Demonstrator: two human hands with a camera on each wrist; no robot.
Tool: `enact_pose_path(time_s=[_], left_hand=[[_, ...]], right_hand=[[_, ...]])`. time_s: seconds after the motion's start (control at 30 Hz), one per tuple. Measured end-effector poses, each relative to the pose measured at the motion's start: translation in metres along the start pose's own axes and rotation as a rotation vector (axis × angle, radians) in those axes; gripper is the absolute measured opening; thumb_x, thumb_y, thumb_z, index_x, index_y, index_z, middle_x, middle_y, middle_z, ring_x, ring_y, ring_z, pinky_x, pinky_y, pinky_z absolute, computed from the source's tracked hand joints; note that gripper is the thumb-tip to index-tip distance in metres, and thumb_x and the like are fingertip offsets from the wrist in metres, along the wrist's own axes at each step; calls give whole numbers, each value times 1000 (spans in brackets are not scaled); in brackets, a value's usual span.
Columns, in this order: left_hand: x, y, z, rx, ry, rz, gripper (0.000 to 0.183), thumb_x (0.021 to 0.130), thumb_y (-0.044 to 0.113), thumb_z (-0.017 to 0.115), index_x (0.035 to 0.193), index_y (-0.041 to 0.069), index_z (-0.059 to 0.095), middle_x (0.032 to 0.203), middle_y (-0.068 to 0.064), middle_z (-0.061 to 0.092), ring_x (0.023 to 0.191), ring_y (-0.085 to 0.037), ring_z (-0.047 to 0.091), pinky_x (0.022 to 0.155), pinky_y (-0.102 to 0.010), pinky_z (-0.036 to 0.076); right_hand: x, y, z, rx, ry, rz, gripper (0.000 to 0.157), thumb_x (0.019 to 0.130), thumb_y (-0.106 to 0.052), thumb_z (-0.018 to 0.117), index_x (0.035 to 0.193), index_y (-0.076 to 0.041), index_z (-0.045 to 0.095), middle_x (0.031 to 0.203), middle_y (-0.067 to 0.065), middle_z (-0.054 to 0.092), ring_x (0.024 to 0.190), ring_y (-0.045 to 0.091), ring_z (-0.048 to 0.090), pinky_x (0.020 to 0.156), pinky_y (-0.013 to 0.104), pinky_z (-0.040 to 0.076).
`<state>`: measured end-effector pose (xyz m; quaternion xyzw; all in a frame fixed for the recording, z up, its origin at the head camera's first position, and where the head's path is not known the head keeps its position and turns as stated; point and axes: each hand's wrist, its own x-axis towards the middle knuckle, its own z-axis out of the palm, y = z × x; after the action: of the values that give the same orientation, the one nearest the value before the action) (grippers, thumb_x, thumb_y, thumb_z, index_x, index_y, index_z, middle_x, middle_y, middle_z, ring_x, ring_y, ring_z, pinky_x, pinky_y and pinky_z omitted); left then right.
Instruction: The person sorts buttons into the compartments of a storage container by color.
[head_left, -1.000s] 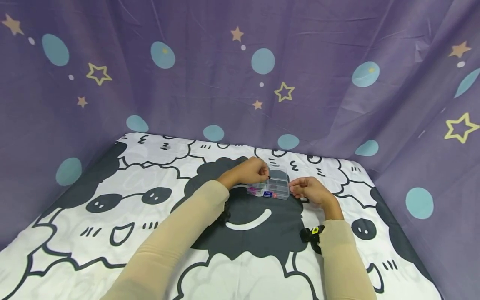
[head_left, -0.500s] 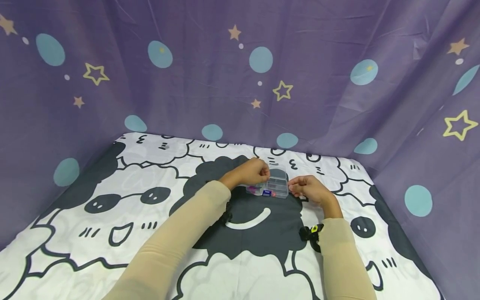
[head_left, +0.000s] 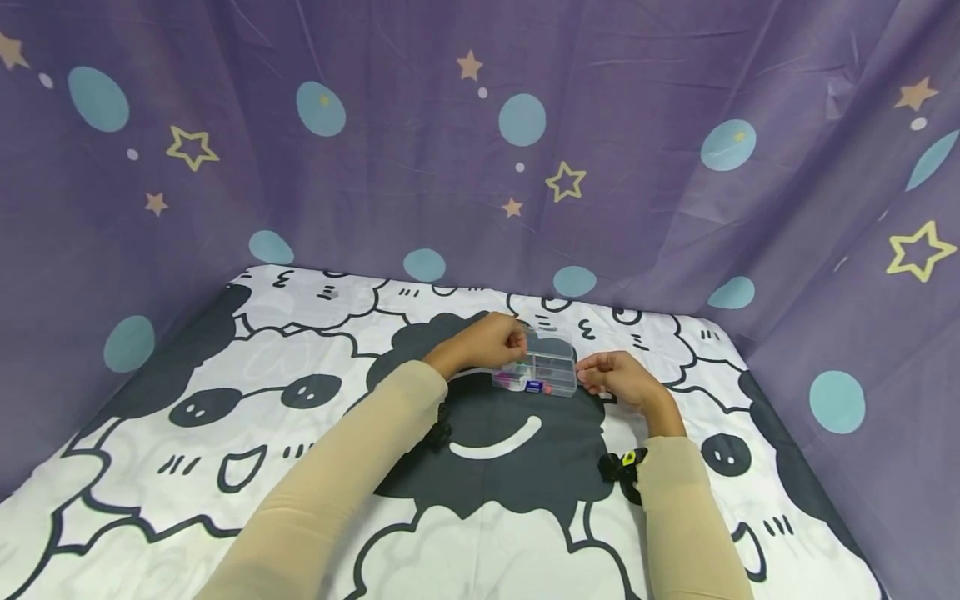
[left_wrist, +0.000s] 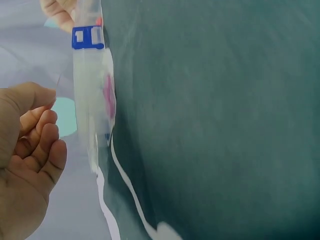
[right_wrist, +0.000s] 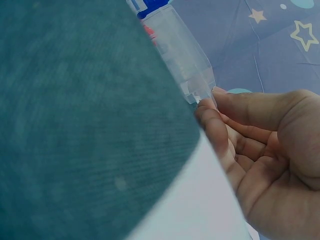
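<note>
A clear plastic compartment box [head_left: 555, 373] with a blue latch [head_left: 534, 387] lies on the dark part of the cloth, its lid raised at the back. Small pink and white items [head_left: 512, 381] sit in its left compartments. My right hand [head_left: 621, 379] pinches the box's right end between thumb and fingers, as the right wrist view shows. Above the box's left side is my left hand [head_left: 491, 340], thumb and index fingertips together. From them a faint, thin, needle-like piece [left_wrist: 59, 80] sticks up in the left wrist view; its exact kind is unclear.
A white cloth [head_left: 300, 450] with black cartoon sheep covers the surface. Purple curtains [head_left: 420, 183] with stars and blue spots hang at the back and sides. Dark wrist bands [head_left: 622, 468] show at the sleeves.
My left hand has shifted slightly left over the box, uncovering more of its middle compartments. The right hand stays at the box's right end.
</note>
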<state>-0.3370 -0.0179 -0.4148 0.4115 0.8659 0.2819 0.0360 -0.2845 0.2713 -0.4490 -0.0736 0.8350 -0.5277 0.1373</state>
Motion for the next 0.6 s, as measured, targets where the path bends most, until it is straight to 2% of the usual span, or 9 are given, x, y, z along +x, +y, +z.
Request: enact_pose_path(time_s=[0.13, 0.37, 0.6], left_hand=[[-9, -7, -7, 6, 1, -15, 13, 97, 10, 64, 92, 6, 75, 82, 2, 70, 73, -11, 63, 73, -30, 54], [-29, -22, -22, 28, 31, -70, 11, 96, 12, 67, 90, 9, 75, 81, 3, 69, 72, -11, 61, 72, -30, 52], [-42, -38, -35, 36, 75, -80, 10, 93, 10, 70, 84, 10, 74, 76, 3, 68, 68, -11, 58, 70, -30, 50]], right_hand=[[0, 0, -1, -5, 1, 0, 27, 100, -4, 63, 122, 12, 64, 101, 11, 70, 81, 15, 64, 75, 29, 57], [0, -2, 0, -6, 6, 7, 27, 100, -5, 63, 121, 12, 64, 100, 10, 70, 81, 15, 64, 74, 29, 56], [0, 1, -1, -10, -5, 1, 28, 101, -5, 62, 123, 12, 63, 104, 13, 70, 83, 15, 64, 75, 29, 56]])
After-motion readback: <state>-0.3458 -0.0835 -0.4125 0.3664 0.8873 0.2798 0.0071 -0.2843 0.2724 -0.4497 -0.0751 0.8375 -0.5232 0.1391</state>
